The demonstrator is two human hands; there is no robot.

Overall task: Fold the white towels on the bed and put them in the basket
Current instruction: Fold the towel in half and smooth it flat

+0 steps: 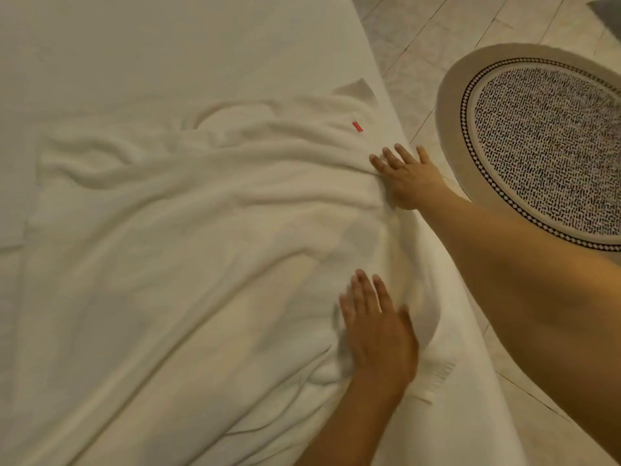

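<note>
A large white towel (188,250) lies spread and wrinkled across the bed (141,45), with a small red tag (357,126) near its far right corner. My right hand (408,178) lies flat with straight fingers on the towel's right edge, close to the side of the bed. My left hand (376,326) presses flat on the towel nearer to me, fingers together and pointing away. Folds run from both hands toward the left. No basket is in view.
The bed's right edge runs diagonally from the top centre to the bottom right. Beside it on the tiled floor (420,45) lies a round rug (551,146) with a black-and-white patterned middle and beige border.
</note>
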